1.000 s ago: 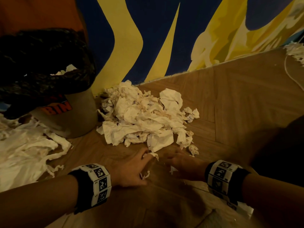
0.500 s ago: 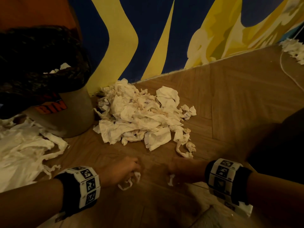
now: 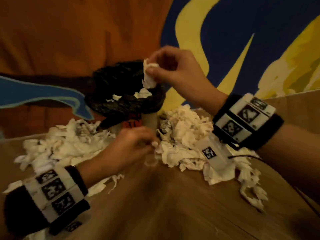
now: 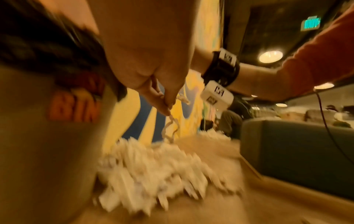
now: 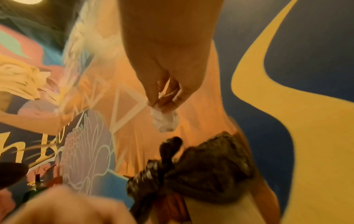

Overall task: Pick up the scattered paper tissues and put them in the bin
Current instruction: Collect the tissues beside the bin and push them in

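Fingertips [image 4: 166, 106] of the left hand [image 3: 129, 149], nearest the camera, are seen pinched on a thin twisted tissue strip [image 4: 169, 128] that trails straight down toward the tissue heap [image 3: 183, 135] on the wooden floor [image 3: 164, 205], just in front of the bin's wall. Beyond and above, a crumpled tissue wad [image 3: 148, 75] is held pinched between thumb and fingers of the right hand [image 3: 171, 68], hanging directly over the black-lined mouth of the bin [image 3: 124, 94], where a few tissues already lie. The right hand is judged nearer the opening, so its wad needs only to be let go, while the left must rise past the rim. Behind stands a painted wall [image 3: 242, 32].
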The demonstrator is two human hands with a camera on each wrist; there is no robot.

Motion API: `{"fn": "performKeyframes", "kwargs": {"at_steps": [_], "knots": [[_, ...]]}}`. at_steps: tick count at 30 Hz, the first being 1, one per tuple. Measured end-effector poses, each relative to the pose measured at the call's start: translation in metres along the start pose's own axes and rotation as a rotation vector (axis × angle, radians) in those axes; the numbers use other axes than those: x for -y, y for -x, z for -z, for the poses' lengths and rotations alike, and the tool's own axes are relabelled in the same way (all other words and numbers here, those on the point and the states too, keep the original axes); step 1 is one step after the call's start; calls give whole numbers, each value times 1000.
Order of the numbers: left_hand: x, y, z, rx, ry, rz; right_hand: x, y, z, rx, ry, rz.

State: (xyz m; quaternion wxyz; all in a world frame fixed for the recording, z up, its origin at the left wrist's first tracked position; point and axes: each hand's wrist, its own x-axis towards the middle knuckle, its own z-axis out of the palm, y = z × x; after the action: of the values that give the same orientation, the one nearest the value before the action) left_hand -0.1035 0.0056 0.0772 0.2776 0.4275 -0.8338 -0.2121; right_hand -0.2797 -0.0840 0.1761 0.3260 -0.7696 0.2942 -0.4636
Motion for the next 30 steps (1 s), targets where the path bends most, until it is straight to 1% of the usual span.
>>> {"fn": "performKeyframes", "kwargs": {"at_steps": [2, 3, 4, 5, 7, 8, 10, 11, 12, 14, 15, 16, 17, 18, 20, 22, 23, 25, 28, 30], "knots": [[-8, -6, 40, -211, -18, 2, -3, -30, -21, -62, 17, 47], [-10, -9, 57, -304, -13, 17, -8, -41, -30, -65, 37, 43], [-11, -12, 72, -387, -6, 35, -13, -50, -39, -38, 75, 21], [-12, -16, 86, -458, -8, 49, -18, -56, -46, 19, 138, -20], [-7, -28, 106, -572, -59, 87, -24, -58, -55, 166, 286, -91], [-3, -36, 114, -619, -85, 113, -26, -55, -56, 218, 337, -99], [6, -51, 122, -662, -143, 193, -23, -44, -50, 230, 381, -81], [13, -57, 123, -635, -190, 251, -21, -36, -45, 210, 388, -69], [19, -61, 122, -564, -242, 312, -21, -27, -39, 190, 383, -63], [28, -66, 112, -360, -306, 409, -23, -8, -23, 171, 360, -77], [29, -67, 105, -299, -319, 421, -26, 3, -14, 164, 358, -87], [28, -68, 97, -286, -324, 409, -31, 14, -4, 154, 363, -107], [24, -68, 88, -309, -326, 369, -37, 25, 6, 144, 372, -134], [17, -69, 78, -335, -328, 301, -42, 38, 16, 132, 381, -173], [2, -70, 53, -353, -402, 99, -57, 68, 35, 129, 423, -277], [-7, -72, 27, -323, -524, -138, -77, 101, 54, 181, 513, -411], [-12, -73, 12, -290, -566, -235, -87, 119, 65, 223, 560, -482], [-17, -76, -17, -211, -612, -355, -106, 154, 83, 328, 629, -621], [-24, -78, -62, -74, -616, -469, -124, 200, 109, 484, 711, -812], [-24, -78, -91, 77, -547, -500, -129, 227, 121, 559, 773, -923]]}}
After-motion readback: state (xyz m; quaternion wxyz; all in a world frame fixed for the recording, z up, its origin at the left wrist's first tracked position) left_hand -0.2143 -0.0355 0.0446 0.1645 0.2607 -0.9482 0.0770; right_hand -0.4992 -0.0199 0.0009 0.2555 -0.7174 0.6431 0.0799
